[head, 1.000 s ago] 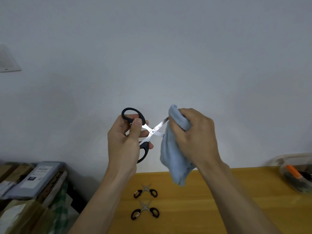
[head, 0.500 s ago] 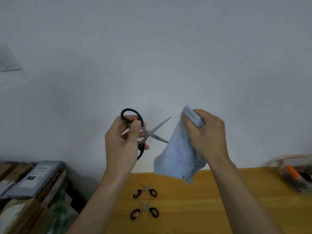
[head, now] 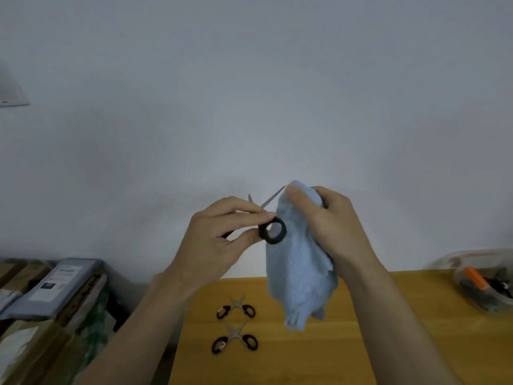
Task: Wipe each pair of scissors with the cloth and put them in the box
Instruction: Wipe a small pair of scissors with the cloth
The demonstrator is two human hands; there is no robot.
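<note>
At the far left, beyond the worktop's left edge, a stack of cartons [head: 41,323] is seen with a grey parcel [head: 55,287] laid on top. Raised in front of the wall, the left hand [head: 219,240] is curled round a pair of black-handled scissors [head: 273,233] — thumb and fingers pinch one handle, the other ring stands free beside the fingertips, and the blades are spread, pointing up and away. One blade tip is met by the light blue cloth [head: 299,273], which is gripped by the right hand [head: 330,226], its thumb pressed on the top fold and its fingers closed behind; the rest of the cloth hangs down over the wooden worktop [head: 388,329]. Below the hands, near the worktop's left edge, two more pairs of scissors are laid open, one [head: 236,309] behind the other [head: 234,341], close but not touching. At the right edge a clear box [head: 484,282] is partly seen, with dark items and something orange inside.
</note>
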